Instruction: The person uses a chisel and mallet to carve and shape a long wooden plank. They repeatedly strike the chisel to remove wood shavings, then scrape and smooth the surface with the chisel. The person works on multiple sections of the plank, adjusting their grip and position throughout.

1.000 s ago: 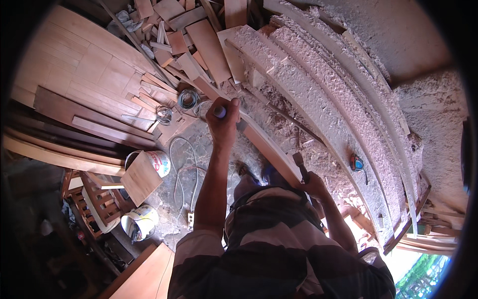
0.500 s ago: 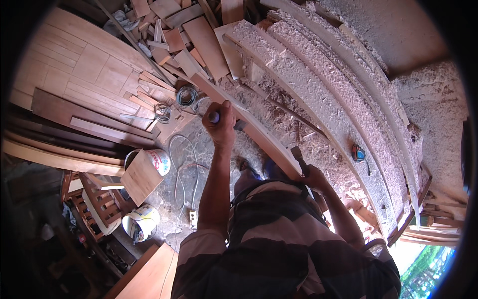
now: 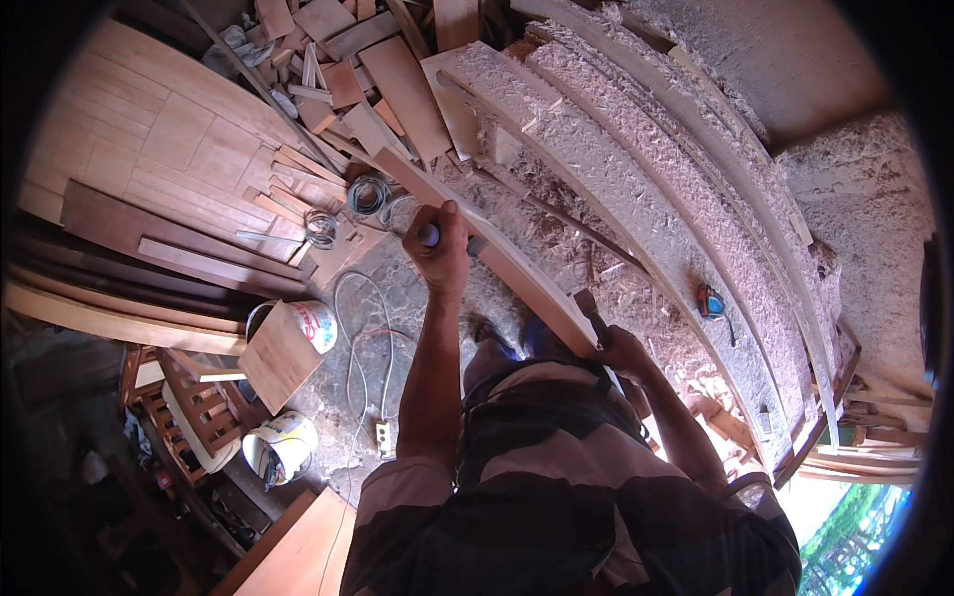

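the plank [image 3: 532, 291] slants upper left to lower right

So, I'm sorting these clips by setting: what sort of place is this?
Probably a woodworking shop: wood offcuts lie heaped at the top, a tape measure rests on a dusty-looking board at right, and a long wooden bar slants across the middle.
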{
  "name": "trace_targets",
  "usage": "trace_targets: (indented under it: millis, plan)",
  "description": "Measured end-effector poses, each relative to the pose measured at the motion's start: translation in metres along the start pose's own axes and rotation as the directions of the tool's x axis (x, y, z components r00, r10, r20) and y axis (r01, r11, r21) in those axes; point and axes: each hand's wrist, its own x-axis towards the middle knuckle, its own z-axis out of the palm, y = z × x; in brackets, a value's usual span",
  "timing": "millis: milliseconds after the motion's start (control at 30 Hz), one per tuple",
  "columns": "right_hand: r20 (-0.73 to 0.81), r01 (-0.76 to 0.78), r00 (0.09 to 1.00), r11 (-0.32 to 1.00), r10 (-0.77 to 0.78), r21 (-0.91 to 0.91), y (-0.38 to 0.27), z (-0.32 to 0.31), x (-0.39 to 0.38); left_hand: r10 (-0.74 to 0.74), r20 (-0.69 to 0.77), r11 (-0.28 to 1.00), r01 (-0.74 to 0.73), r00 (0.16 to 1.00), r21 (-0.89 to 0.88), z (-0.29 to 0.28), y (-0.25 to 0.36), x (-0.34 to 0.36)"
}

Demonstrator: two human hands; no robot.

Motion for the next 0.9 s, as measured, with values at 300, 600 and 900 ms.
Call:
trace_targets:
  millis: [300, 600, 900]
  plan:
    - [-0.034, 0.019, 0.999, 0.998, -0.022, -0.067, 0.0063, 0.0015, 0.0019, -0.029, -0.033, 0.991, 0.025, 0.999, -0.128, -0.0076, -0.0004, 0.0059]
    - [0.013, 0.038, 0.999, 0.999, -0.037, -0.027, -0.0012, -0.0045, 0.0012, -0.068, -0.061, 0.990, 0.060, 0.996, -0.131, -0.0063, -0.0033, 0.0041]
    - [0.028, 0.049, 0.998, 0.998, -0.048, -0.026, 0.0048, -0.0034, 0.0063, -0.063, -0.009, 0.992, 0.061, 0.998, -0.113, -0.0029, -0.0074, 0.0073]
